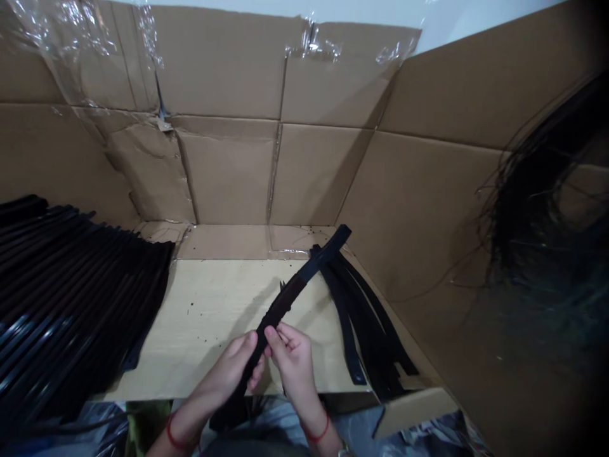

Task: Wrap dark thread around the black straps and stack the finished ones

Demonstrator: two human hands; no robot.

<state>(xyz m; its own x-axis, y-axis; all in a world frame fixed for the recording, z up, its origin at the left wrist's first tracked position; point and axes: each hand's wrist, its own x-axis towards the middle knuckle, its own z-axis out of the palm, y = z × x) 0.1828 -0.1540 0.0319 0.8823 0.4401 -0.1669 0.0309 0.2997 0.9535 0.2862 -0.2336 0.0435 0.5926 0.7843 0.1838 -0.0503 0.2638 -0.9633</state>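
A long, slightly curved black strip is held at a slant over the pale work surface, its far end pointing up and to the right. My left hand wraps round its lower part, thumb on top. Close beside it, my right hand pinches the strip's edge between thumb and fingers. A thin dark point sticks out behind the strip, and I cannot tell what it is. Several similar black strips lie to the right, partly crossed by the held one's far end.
A large stack of glossy black strips covers the left side. Cardboard walls, taped at the top, enclose the back and right. A bundle of dark thin strands hangs at the right. Small dark bits dot the pale board.
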